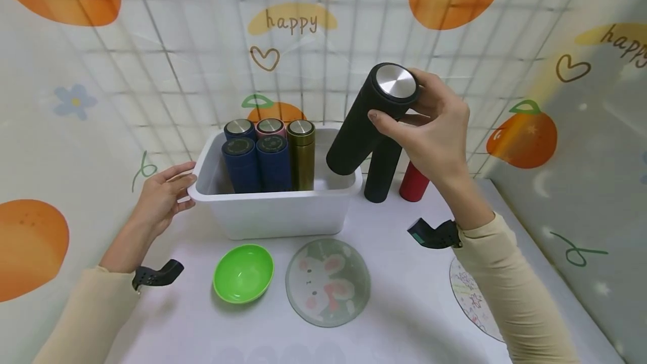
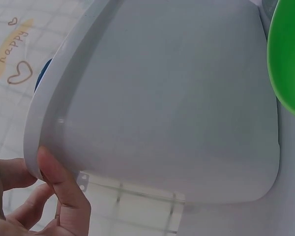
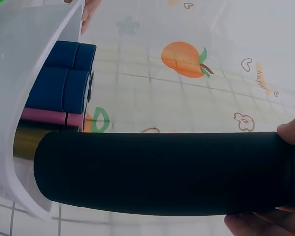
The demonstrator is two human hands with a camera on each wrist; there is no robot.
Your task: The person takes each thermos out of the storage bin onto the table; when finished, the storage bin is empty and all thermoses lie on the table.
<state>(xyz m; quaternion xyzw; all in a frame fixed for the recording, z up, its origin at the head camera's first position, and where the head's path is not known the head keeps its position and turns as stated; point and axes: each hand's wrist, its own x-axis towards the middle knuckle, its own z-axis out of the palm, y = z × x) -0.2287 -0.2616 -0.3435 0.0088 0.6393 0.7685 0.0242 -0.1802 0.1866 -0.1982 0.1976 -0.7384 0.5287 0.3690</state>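
Note:
My right hand (image 1: pixel 429 122) grips the upper end of a black flask (image 1: pixel 369 119) with a steel cap and holds it tilted in the air, its base over the right end of the white bin (image 1: pixel 283 206). In the right wrist view the black flask (image 3: pixel 162 172) lies across the frame beside the bin's rim (image 3: pixel 19 108). Inside the bin stand several flasks: navy ones (image 1: pixel 241 164), a pink one (image 1: pixel 270 126) and a gold one (image 1: pixel 301 153). My left hand (image 1: pixel 164 198) holds the bin's left rim; its thumb (image 2: pixel 64 189) presses the rim's corner (image 2: pixel 34 147).
A second black flask (image 1: pixel 381 176) and a red flask (image 1: pixel 413 183) stand on the table right of the bin. In front lie a green bowl (image 1: pixel 244 273), a round glass plate with a rabbit print (image 1: pixel 327 282) and a patterned disc (image 1: pixel 472 296) at the right.

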